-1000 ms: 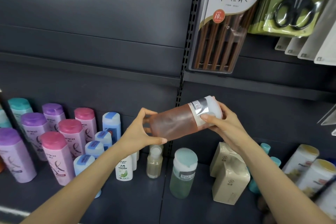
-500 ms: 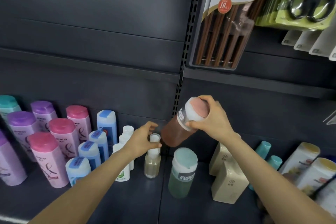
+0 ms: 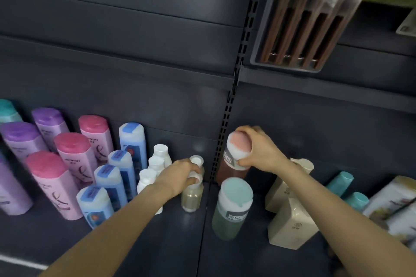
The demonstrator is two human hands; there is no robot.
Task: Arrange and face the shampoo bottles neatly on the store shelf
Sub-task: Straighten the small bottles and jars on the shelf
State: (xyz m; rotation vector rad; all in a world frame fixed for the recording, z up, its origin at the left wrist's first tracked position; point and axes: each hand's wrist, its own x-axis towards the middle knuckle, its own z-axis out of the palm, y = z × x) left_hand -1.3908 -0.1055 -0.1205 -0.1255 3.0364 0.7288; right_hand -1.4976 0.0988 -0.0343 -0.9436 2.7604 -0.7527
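Note:
My right hand grips the white cap of a brown shampoo bottle, which stands nearly upright at the back of the dark shelf, behind a green bottle with a pale blue cap. My left hand holds the cap of a small beige bottle just left of the shelf divider. A second small capped bottle stands behind it. To the left stand small white bottles, blue bottles and pink bottles in rows.
Purple bottles fill the far left. Cream cartons and teal-capped bottles stand right of the green bottle, with printed bottles at the far right. A hanging pack of chopsticks sits overhead.
The brown bottle went from lying sideways in both hands to upright on the shelf under my right hand. My left hand let go of it and took the small beige bottle's cap.

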